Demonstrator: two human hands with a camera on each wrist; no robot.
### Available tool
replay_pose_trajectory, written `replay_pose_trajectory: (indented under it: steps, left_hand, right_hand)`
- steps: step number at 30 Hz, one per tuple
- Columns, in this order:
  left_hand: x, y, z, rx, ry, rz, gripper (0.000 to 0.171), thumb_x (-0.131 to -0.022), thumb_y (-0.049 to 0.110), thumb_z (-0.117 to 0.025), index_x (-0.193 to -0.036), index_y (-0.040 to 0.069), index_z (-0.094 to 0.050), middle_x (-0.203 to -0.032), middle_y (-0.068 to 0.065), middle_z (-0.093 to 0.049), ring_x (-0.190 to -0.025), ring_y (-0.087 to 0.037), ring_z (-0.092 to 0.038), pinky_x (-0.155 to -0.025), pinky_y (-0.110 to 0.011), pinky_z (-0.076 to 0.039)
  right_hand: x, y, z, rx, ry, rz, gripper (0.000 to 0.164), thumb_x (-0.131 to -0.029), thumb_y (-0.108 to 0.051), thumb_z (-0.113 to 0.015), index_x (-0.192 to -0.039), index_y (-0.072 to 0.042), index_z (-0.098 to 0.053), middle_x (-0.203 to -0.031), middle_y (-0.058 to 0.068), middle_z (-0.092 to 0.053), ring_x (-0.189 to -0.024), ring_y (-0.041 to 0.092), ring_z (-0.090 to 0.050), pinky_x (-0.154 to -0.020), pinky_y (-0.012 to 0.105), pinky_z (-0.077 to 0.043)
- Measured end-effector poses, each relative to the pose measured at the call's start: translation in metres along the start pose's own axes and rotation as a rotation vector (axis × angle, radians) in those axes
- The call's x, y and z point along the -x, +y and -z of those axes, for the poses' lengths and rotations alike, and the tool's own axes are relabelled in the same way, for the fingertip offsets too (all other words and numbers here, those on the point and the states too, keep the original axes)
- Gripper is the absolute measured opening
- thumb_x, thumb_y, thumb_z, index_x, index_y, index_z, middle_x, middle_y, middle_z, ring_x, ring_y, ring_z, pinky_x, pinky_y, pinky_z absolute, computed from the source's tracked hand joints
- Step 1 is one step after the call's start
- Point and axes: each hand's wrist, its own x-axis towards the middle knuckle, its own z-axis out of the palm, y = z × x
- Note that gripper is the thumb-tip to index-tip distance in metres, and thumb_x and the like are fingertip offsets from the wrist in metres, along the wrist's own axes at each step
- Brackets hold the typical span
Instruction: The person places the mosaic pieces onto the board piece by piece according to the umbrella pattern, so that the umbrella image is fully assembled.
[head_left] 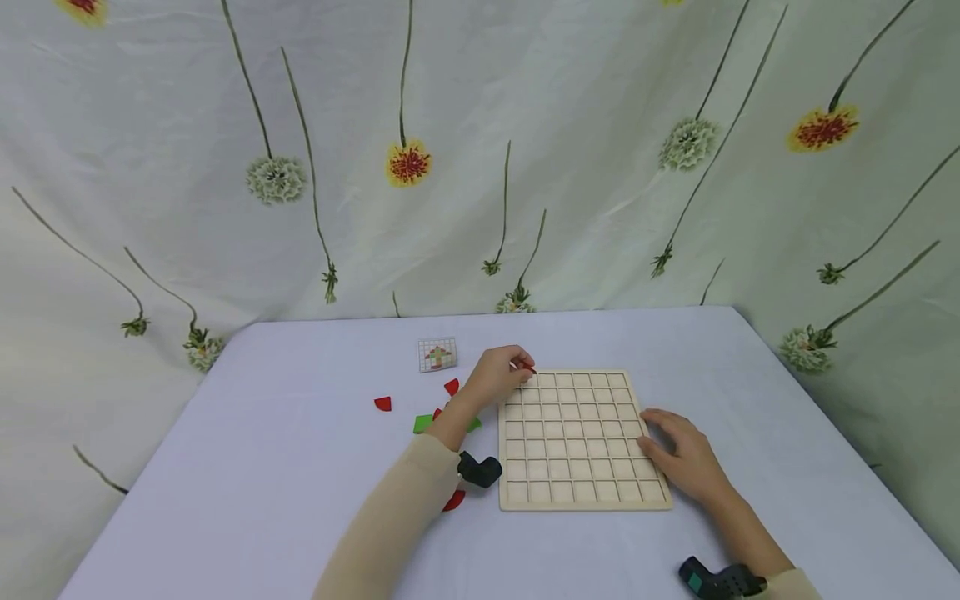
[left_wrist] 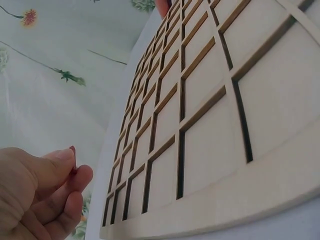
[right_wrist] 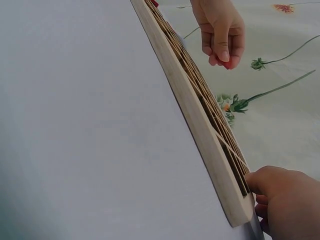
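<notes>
Above the far left corner of a wooden grid board [head_left: 567,505], my left hand [head_left: 492,377] pinches a small red piece [left_wrist: 73,160] between thumb and fingers. Only a thin edge of that piece shows past the fingertips. My right hand [head_left: 681,454] rests at the board's right edge, its thumb [right_wrist: 260,181] on the rim and its fingers relaxed alongside. Bare wooden squares fill the board's grid. Left of the board lie a red quarter-circle piece [head_left: 383,404], another red piece [head_left: 452,387] and a green piece [head_left: 423,424], with more partly hidden under my left forearm.
A small picture card [head_left: 437,355] with a gridded coloured figure lies behind the pieces. Another red piece [head_left: 454,500] is beside my left sleeve. The white-covered table [head_left: 255,467] ends at a flowered cloth backdrop [head_left: 450,233].
</notes>
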Motion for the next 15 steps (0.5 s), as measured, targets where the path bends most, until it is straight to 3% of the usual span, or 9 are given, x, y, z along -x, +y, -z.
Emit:
replay_pose_trajectory:
  steps: [8, 15]
  left_hand:
    - [-0.008, 0.001, -0.01, 0.012, -0.014, 0.021, 0.019, -0.093, 0.01, -0.067, -0.11, 0.002, -0.065, -0.09, -0.004, -0.063, -0.083, -0.016, -0.062, -0.07, -0.027, -0.048]
    - [-0.011, 0.002, -0.022, -0.01, 0.007, 0.023, 0.016, -0.092, 0.013, -0.069, -0.105, 0.005, -0.067, -0.088, 0.0, -0.066, -0.078, -0.013, -0.061, -0.072, -0.029, -0.047]
  right_hand:
    - [-0.001, -0.001, 0.0, 0.001, -0.001, 0.001, 0.042, -0.091, -0.013, -0.066, -0.126, 0.008, -0.057, -0.131, 0.029, -0.053, -0.126, 0.047, -0.044, -0.102, 0.06, -0.033]
    - [0.0, -0.001, 0.0, -0.003, -0.002, -0.009, 0.043, -0.092, -0.014, -0.066, -0.127, 0.008, -0.057, -0.132, 0.029, -0.053, -0.126, 0.047, -0.044, -0.102, 0.06, -0.032]
